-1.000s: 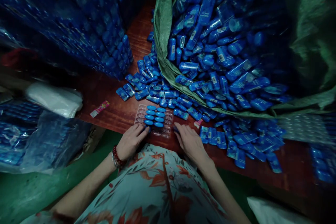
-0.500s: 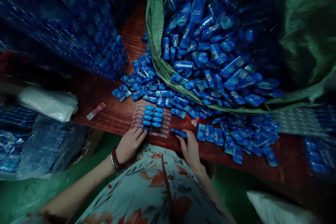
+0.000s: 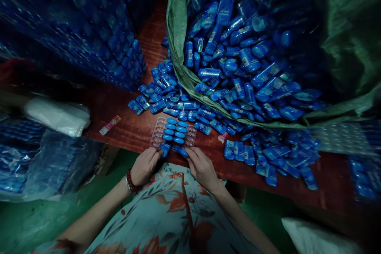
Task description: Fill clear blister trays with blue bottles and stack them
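Observation:
A clear plastic tray [image 3: 157, 130] with moulded hollows lies on the table before me. Two columns of small blue bottles [image 3: 169, 126] stand in its middle, ends up. At the tray's near edge, my left hand [image 3: 145, 166] pinches a blue bottle [image 3: 166, 149] with a printed label. My right hand [image 3: 205, 170] grips another such blue bottle [image 3: 180, 151], close to the right of the first. Both held bottles lie tilted over the near rim, which they partly hide. Whether they sit in hollows I cannot tell.
Behind the tray, a green woven sack [image 3: 178, 67] spills loose blue bottles [image 3: 250, 59] onto the reddish table [image 3: 119, 105]. Upright bottles [image 3: 131, 61] are stacked high at the left. A short row [image 3: 239, 152] lies right. Plastic bags [image 3: 56, 117] and a pink wrapper [image 3: 110, 125] are at left.
My right hand has moved left with its bottle, from beside the tray to its near edge. The bottle in my left hand now shows more of its labelled side.

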Demonstrator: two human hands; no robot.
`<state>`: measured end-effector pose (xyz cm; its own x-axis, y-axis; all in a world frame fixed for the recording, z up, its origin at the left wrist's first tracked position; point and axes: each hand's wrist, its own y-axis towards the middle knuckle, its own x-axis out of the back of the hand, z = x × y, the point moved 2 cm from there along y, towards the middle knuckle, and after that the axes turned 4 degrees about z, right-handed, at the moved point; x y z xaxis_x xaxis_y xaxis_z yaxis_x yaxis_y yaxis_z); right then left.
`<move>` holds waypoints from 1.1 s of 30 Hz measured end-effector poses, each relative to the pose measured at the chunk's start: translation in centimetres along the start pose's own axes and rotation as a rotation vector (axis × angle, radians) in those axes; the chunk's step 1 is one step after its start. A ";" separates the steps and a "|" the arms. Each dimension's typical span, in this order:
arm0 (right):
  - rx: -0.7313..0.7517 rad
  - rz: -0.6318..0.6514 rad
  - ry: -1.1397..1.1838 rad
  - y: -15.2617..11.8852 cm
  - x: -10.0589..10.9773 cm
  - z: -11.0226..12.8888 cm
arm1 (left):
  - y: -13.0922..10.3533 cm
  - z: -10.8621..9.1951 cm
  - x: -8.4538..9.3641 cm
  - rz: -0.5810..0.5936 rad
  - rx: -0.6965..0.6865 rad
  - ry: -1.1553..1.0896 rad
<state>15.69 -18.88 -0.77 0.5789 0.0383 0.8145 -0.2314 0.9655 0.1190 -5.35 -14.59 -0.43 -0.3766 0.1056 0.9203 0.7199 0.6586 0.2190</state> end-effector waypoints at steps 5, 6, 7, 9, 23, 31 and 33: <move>0.016 0.029 -0.194 0.6 0.2 0.3 | 0.3 0.1 -0.1 -0.001 0.023 -0.011; 0.024 0.055 -0.236 0.8 0.1 0.5 | 0.4 0.1 0.0 0.001 0.024 -0.001; 0.030 0.078 -0.277 1.0 0.0 0.7 | 0.5 0.2 0.1 0.005 0.028 0.008; 0.031 0.102 -0.348 1.5 -0.2 1.2 | 0.7 0.4 0.2 0.013 0.042 0.016; 0.144 0.329 -0.680 5.1 -0.6 5.5 | 1.6 0.7 -0.4 0.134 0.079 0.043; 0.126 0.176 -0.448 4.1 0.6 3.4 | 0.5 1.9 2.1 -0.055 0.462 -0.405; 0.097 0.061 -0.302 3.6 2.1 3.5 | 0.4 1.6 3.0 -0.060 0.607 -0.571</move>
<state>13.29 -16.19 3.33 0.3071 0.0034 0.9517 -0.3404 0.9343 0.1064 -7.13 -12.80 1.92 -0.7595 0.3111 0.5713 0.3114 0.9449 -0.1005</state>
